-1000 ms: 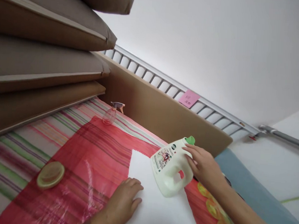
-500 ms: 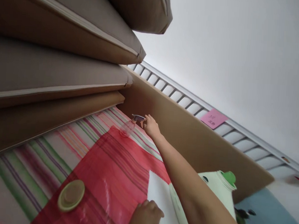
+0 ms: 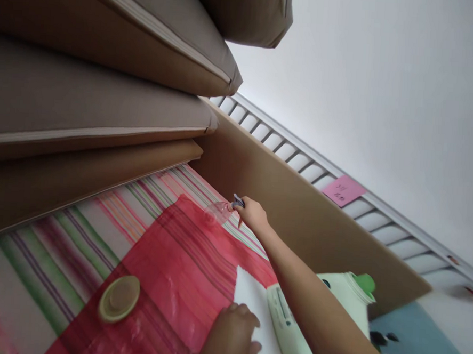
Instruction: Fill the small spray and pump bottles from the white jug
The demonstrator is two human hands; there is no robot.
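A clear spray bottle (image 3: 217, 213) with a dark trigger head is tilted over the far edge of the red plastic sheet. My right hand (image 3: 253, 214) reaches out from the lower right, its fingers closed round the bottle's head. Low in the view, my left hand (image 3: 230, 334) hovers over or rests on the red plastic sheet (image 3: 190, 281), beside a white sheet of paper (image 3: 245, 295). Its fingers are loosely bent with the thumb apart, and nothing shows in them. Left of it lies a round pale lid (image 3: 119, 299).
A pale green jug (image 3: 345, 296) with a green cap is partly behind my right arm. Striped cloth (image 3: 55, 262) covers the surface. Stacked cushions (image 3: 105, 99) rise at left. A brown board (image 3: 298, 213) and white radiator (image 3: 301, 159) with a pink note (image 3: 343, 190) run behind.
My right hand has gone from touching the spray bottle's trigger head to gripping it. The bottle has tipped towards the hand and shifted right. My left hand stays in about the same place.
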